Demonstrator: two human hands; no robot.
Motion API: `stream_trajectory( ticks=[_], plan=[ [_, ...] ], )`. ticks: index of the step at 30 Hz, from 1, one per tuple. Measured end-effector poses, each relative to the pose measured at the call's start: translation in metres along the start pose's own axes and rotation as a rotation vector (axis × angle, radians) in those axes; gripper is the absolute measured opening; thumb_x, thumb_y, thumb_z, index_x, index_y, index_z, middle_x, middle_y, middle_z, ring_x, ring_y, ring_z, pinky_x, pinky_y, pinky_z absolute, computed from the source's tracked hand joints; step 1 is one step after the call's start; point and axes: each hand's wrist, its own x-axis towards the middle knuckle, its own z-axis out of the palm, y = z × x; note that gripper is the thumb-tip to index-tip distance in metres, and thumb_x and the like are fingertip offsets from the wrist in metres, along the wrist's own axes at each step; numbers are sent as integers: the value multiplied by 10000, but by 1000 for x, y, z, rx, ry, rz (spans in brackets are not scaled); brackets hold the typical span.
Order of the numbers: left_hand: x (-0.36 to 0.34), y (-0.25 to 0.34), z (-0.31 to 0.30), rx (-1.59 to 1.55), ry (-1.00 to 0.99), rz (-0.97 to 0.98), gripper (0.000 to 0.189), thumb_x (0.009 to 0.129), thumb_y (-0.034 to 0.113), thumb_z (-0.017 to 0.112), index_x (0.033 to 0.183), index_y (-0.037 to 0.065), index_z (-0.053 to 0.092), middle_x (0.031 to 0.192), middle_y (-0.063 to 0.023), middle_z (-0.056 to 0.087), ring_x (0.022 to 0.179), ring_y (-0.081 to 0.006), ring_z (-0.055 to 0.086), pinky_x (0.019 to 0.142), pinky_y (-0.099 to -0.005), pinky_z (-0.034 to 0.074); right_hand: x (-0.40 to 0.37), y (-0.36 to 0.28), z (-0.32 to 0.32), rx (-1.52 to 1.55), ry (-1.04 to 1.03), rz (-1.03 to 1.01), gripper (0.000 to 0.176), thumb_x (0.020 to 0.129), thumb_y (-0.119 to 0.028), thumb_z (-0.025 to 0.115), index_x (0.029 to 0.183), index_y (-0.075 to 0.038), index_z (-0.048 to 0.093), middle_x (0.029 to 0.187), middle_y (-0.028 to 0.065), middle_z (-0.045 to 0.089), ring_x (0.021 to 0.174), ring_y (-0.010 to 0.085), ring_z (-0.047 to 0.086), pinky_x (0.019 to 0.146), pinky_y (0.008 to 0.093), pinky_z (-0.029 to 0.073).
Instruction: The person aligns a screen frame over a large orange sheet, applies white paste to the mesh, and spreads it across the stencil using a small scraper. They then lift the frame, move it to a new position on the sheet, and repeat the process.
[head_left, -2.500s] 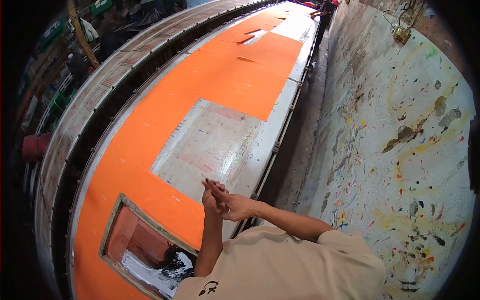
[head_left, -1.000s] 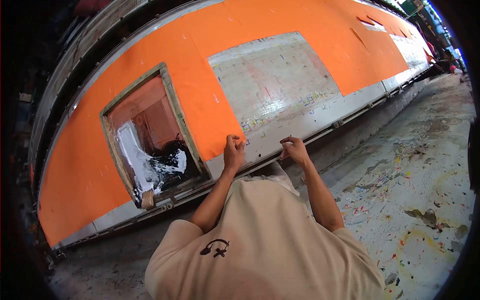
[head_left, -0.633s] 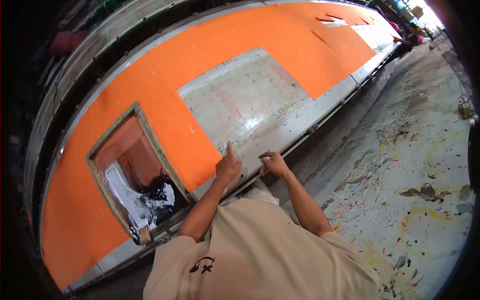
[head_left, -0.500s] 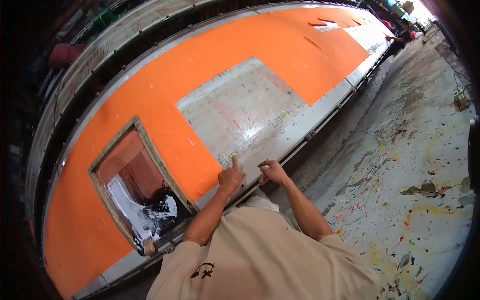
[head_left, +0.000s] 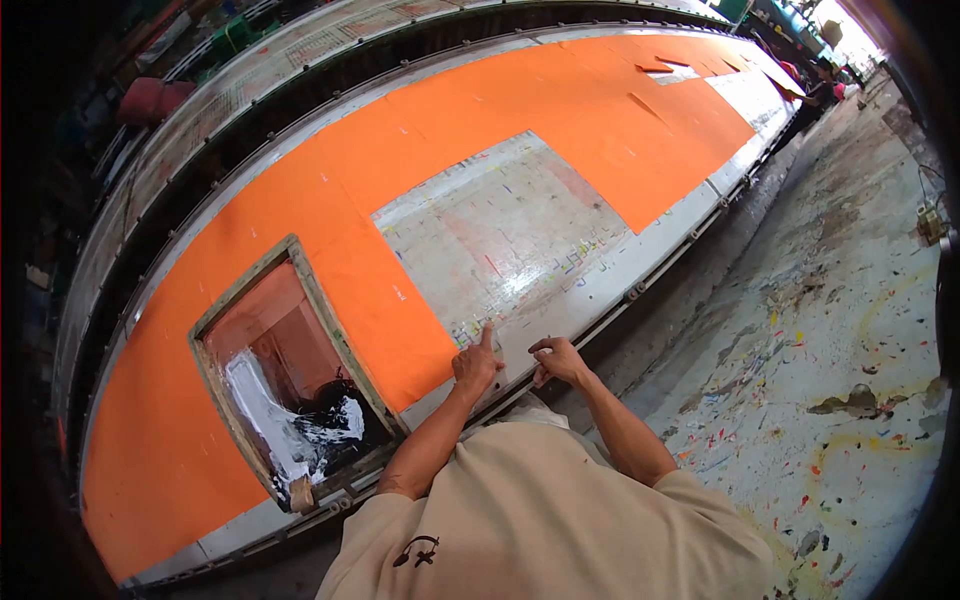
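Observation:
My left hand (head_left: 478, 368) rests at the near edge of the long table, its index finger stretched toward the bare section (head_left: 510, 215) between orange sheets. To the right, my right hand (head_left: 560, 361) hovers by the table's metal edge with fingers loosely bent and apart. Neither hand shows anything in it. Orange sheets (head_left: 330, 190) cover much of the tabletop, the nearest corner just left of my left hand. Further left, a wooden-framed printing screen (head_left: 342, 335) lies on the orange, smeared inside with white and black ink (head_left: 262, 400).
A wooden block (head_left: 301, 493) sits at the screen's near corner. Small clamps line the table rail (head_left: 632, 292). Paint spots mark the floor (head_left: 740, 440) on the right. At the far end, a person (head_left: 822, 92) stands beside the table. Another long table (head_left: 215, 115) runs behind.
The view has shifted slightly, so the table and both hands sit a little lower and further right. My hands keep nearly the same pose. A sheet near the far person now appears raised.

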Motion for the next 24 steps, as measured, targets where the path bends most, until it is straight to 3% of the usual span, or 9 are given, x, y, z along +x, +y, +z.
stream_trajectory(
  ticks=[4, 7, 17, 19, 24],
  plan=[
    [4, 0, 2, 23, -33, 14, 1019, 813, 295, 820, 1614, 212, 196, 980, -212, 747, 895, -401, 735, 791, -519, 540, 1, 2, -2, -18, -11, -6, 316, 981, -48, 496, 1222, 130, 598, 699, 170, 682, 574, 261, 712, 560, 360, 631],
    [-2, 6, -7, -67, -70, -60, 998, 820, 299, 814, 1608, 219, 207, 1005, -216, 745, 924, -410, 729, 800, -526, 537, 5, 6, -4, -1, -18, 8, 317, 987, -56, 498, 1227, 125, 598, 694, 167, 682, 571, 261, 708, 557, 368, 631],
    [-9, 4, -12, -94, -60, -43, 999, 811, 293, 827, 1601, 210, 221, 1003, -225, 739, 926, -392, 733, 801, -508, 555, 2, 1, -3, 14, -51, 6, 311, 981, -34, 521, 1217, 158, 586, 766, 133, 633, 596, 253, 714, 549, 375, 650],
    [-5, -2, 0, 22, 15, 55, 1006, 819, 272, 820, 1611, 228, 202, 969, -197, 749, 917, -371, 739, 805, -487, 561, 4, 2, -3, 15, -53, -2, 309, 985, -38, 526, 1215, 160, 585, 785, 141, 635, 596, 253, 712, 544, 378, 648],
    [-6, 3, -5, -71, -36, 4, 962, 822, 284, 817, 1599, 257, 250, 964, -194, 749, 915, -367, 739, 806, -493, 561, 4, 1, -7, -25, -84, -3, 308, 993, -46, 534, 1221, 154, 588, 780, 145, 636, 584, 253, 702, 549, 376, 647]
  ],
)
